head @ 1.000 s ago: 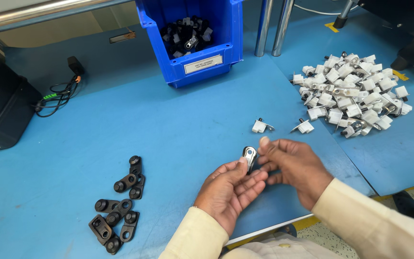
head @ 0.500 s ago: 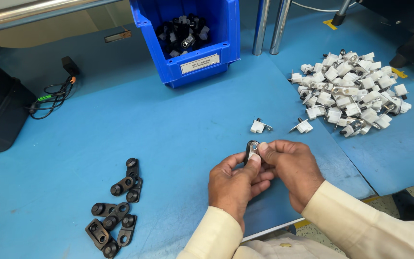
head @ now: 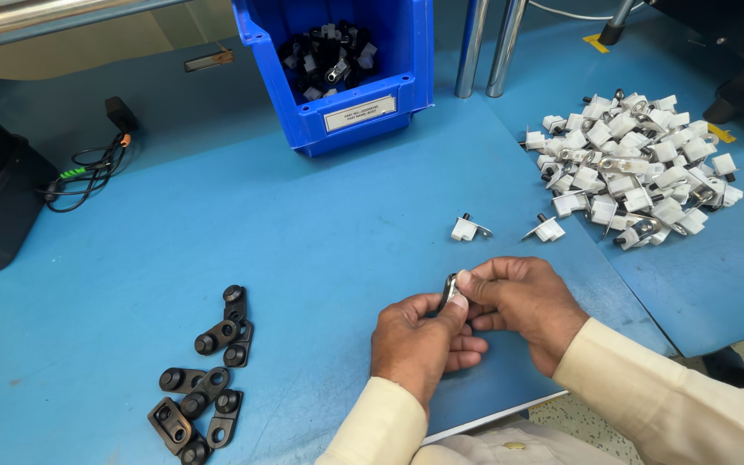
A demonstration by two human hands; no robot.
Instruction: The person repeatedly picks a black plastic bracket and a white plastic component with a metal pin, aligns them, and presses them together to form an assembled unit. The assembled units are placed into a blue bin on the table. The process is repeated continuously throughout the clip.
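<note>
Since the picture from one second ago, the two hands have come closer together: then the fingers were a little apart with the small part showing between them, and now the left hand (head: pixel 419 344) and the right hand (head: pixel 523 306) touch each other above the front edge of the blue table (head: pixel 303 258). I judge from this that the two pieces are being pressed together and the joining is almost finished, though the joint itself is hidden by the fingers.

The small part (head: pixel 449 288) is pinched from both sides. The left thumb and fingers are closed around its lower side, and the right fingertips (head: pixel 467 280) are closed on its upper edge. Only a narrow strip of it shows; it looks like shiny metal with something dark behind it. If a white piece is also there, I cannot tell.

Left of the hands lies a group of black pieces (head: pixel 204 379), flat with round knobs, some touching each other. Two single white pieces (head: pixel 467 228) lie just behind the hands, and a big heap of white pieces (head: pixel 635 168) with metal tabs lies at the far right. At the back stands a blue bin (head: pixel 337 112) with mixed black and white parts inside.
</note>
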